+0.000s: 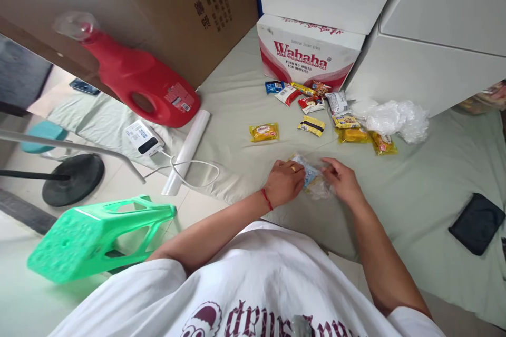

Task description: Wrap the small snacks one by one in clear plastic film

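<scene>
My left hand (285, 181), with a ring and a red string bracelet, curls its fingers over a light-blue snack packet (310, 173) lying on the pale green sheet. A crumpled clear plastic bag (319, 189) surrounds the packet. On its other side my right hand (343, 181) has its fingers bent and closed at the bag's edge. Above the hands lie a yellow snack packet (264, 132) and a yellow packet with a dark stripe (311, 126). The fingertips of the left hand are partly hidden.
Several small snack packets lie before a Wahaha carton (308, 52). Crumpled clear bags (395, 118) sit beside them. Left are a red jug (142, 81), a plastic roll (186, 152), a corded white device (144, 138) and a green stool (98, 237). A black pouch (477, 224) lies right.
</scene>
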A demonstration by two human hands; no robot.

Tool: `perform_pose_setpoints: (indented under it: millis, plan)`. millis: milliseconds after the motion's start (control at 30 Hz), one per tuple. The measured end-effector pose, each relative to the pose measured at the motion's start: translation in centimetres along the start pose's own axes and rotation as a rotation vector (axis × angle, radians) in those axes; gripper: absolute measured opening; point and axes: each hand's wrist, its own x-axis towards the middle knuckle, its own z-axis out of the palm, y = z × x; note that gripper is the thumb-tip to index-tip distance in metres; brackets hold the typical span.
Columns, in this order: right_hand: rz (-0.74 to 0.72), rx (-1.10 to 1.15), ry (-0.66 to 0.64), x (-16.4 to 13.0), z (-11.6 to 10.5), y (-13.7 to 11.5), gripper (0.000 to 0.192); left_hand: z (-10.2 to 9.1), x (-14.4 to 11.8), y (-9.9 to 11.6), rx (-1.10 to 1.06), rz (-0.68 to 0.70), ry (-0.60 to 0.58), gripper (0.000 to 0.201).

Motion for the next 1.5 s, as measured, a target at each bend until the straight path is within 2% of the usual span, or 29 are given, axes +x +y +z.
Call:
perform_pose_setpoints:
  millis: [100, 167, 267, 367, 467, 533, 667, 733, 800, 867, 967, 1067, 1133, 1200, 1300, 1400, 1500]
  plan:
    - [0.132, 0.137, 0.124, -1.3, -1.6, 0.1, 0.048, 0.4, 0.1, -0.4, 0.01, 0.036, -0.024, 0.028]
    - [0.096, 0.124, 0.146, -2.2, -1.7, -0.1, 0.056, 0.6, 0.0, -0.6, 0.007, 0.055, -0.025, 0.033]
    - [-0.014, -0.102, 0.048, -3.4, -0.8, -0.2, 0.06, 0.7, -0.2, -0.6, -0.034, 0.061, -0.004, 0.036]
    - [-0.008, -0.347, 0.073, -4.0, 0.6, 0.3, 0.057, 0.5, -0.2, -0.4, -0.164, 0.011, 0.058, 0.032]
    - [0.017, -0.38, 0.047, -4.3, 1.4, 0.6, 0.038, 0.4, 0.1, 0.0, -0.277, -0.118, 0.125, 0.036]
    - [-0.002, -0.336, 0.028, -4.5, 1.6, 0.3, 0.026, 0.6, 0.4, 0.3, -0.291, -0.213, 0.146, 0.033]
    - [-0.017, -0.172, 0.117, -5.2, 1.3, -1.5, 0.024, 1.4, 0.8, 0.9, -0.248, -0.391, 0.173, 0.037]
    - [0.089, -0.05, 0.103, -5.6, 1.2, -2.5, 0.026, 1.6, 0.9, 1.0, -0.208, -0.493, 0.213, 0.056]
    - [0.214, 0.083, 0.046, -5.9, 1.4, -3.4, 0.03, 1.6, 1.1, 1.0, -0.183, -0.584, 0.205, 0.072]
    - [0.288, 0.221, 0.02, -6.0, 2.0, -4.3, 0.032, 1.6, 1.1, 1.0, -0.175, -0.617, 0.136, 0.067]
    - [0.306, 0.386, 0.066, -5.7, 3.0, -5.5, 0.033, 1.5, 0.9, 1.3, -0.199, -0.59, 0.052, 0.05]
    - [0.262, 0.449, 0.101, -5.5, 3.8, -6.4, 0.029, 1.5, 0.3, 1.9, -0.291, -0.54, 0.114, 0.037]
    - [0.229, 0.464, 0.132, -5.6, 4.3, -6.6, 0.023, 1.7, -0.1, 2.4, -0.297, -0.414, 0.241, 0.026]
    - [0.218, 0.549, 0.189, -5.7, 4.8, -6.6, 0.017, 2.1, -0.4, 2.6, -0.203, -0.215, 0.375, 0.018]
    - [0.289, 0.857, 0.244, -5.8, 5.5, -6.2, 0.02, 3.0, -0.8, 2.2, -0.01, 0.026, 0.46, 0.017]
    - [0.434, 1.144, 0.216, -6.2, 5.8, -5.8, 0.033, 4.1, -1.4, 1.4, 0.024, 0.126, 0.383, 0.024]
    - [0.488, 1.149, 0.168, -6.8, 5.8, -5.5, 0.045, 4.7, -2.8, 0.8, -0.112, 0.217, 0.211, 0.041]
